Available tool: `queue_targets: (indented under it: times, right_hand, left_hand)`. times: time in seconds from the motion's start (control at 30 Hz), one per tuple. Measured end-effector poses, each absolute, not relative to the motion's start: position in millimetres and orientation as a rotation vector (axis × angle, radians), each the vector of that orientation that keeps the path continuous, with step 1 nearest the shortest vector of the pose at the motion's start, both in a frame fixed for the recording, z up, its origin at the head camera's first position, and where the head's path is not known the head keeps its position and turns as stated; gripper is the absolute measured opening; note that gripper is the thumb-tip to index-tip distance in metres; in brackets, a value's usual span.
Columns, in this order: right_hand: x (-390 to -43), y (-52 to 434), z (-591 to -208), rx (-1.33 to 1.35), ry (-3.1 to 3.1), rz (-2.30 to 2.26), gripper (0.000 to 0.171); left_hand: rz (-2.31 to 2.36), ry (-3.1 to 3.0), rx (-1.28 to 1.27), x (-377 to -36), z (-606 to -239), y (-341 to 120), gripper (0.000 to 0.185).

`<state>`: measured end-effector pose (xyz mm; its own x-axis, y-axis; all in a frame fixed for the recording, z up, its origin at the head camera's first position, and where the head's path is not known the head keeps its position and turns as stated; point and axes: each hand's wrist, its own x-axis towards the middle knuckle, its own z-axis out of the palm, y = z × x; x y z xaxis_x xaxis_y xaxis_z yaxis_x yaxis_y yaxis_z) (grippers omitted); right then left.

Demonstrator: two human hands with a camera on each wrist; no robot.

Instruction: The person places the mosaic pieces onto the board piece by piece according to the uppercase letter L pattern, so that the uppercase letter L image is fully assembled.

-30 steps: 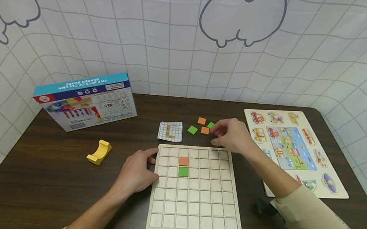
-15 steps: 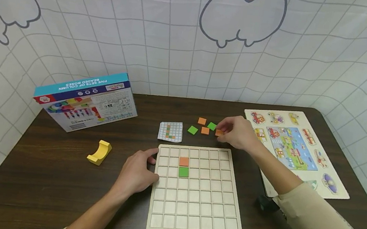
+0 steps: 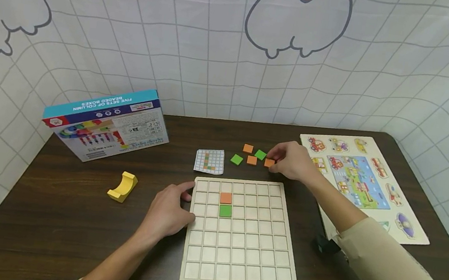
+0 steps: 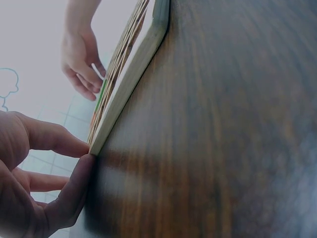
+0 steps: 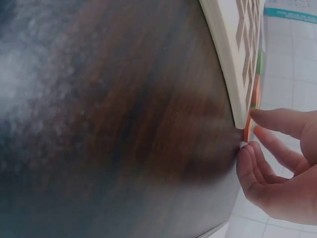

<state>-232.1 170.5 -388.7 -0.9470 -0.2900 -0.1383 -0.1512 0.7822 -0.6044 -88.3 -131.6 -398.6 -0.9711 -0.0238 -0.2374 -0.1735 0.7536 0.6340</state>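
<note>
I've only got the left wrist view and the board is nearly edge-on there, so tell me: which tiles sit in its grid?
Observer: One orange tile, with one green tile in the next cell of the same column.
Operator: And what is the right hand touching?
Observer: The rightmost loose orange tile.
Operator: Is there a card nearby?
Observer: Yes, a gridded card printed with coloured squares, beyond the left part of the board's far edge.
</note>
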Motion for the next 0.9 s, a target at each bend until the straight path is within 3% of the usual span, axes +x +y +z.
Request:
queue_targets:
  times: [0.9]
  right_hand:
    - [-239.6, 166.2, -394.5, -0.384, 2.775, -0.834, 0.021]
  left_hand:
    - [1.023, 2.733, -0.152, -88.0, -398.8, -131.6, 0.078]
